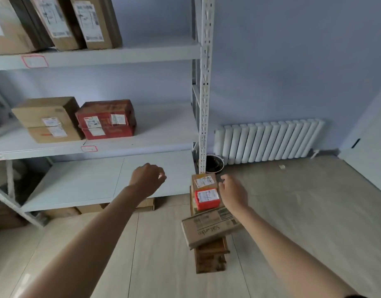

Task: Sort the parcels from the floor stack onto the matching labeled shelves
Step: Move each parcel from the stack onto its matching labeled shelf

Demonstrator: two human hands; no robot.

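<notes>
Both hands (147, 177) (233, 193) outstretched, empty.

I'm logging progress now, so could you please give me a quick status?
Left hand and right hand empty, over floor stack. Right beside small red parcel. Nothing blocking.

Two hands show, the left hand (147, 178) and the right hand (233, 193). Upper left, the top shelf (142, 54) carries three brown parcels (92, 22). The middle shelf (163, 130) holds three: two stacked brown boxes (47, 119) and one red box (106, 119). The floor stack (208, 222), lower centre, shows at least four parcels, one small red parcel (207, 200) among them. One white radiator (269, 140) stands at right.
</notes>
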